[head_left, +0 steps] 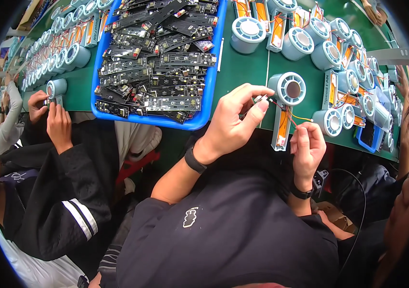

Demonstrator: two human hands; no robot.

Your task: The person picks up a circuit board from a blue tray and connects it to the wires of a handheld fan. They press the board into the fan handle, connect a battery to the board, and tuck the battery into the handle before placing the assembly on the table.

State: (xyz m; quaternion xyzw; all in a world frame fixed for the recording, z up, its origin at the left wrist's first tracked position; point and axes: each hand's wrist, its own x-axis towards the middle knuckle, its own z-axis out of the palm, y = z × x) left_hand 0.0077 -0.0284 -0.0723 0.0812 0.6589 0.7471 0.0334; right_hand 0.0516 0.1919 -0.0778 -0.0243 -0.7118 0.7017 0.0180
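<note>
In front of me on the bench edge lies a light-blue handheld fan (288, 89), its round head away from me. Its handle (281, 127) is uncovered, with an orange battery inside and thin red and yellow wires (296, 116) coming out. My left hand (235, 120) pinches a small dark circuit board with a pale, shiny end (260, 98), mostly hidden by the fingers, just left of the fan's head. Beside the handle, my right hand (308, 149) is closed, thumb and fingertips together on the wires.
A blue tray (199, 122) heaped with black circuit boards (166, 62) stands to the left. Several more fans (327, 55) crowd the green bench (235, 72) at the right. At far left, a co-worker's hands (59, 125) hold another fan (57, 89). A small blue bin (370, 139) sits at right.
</note>
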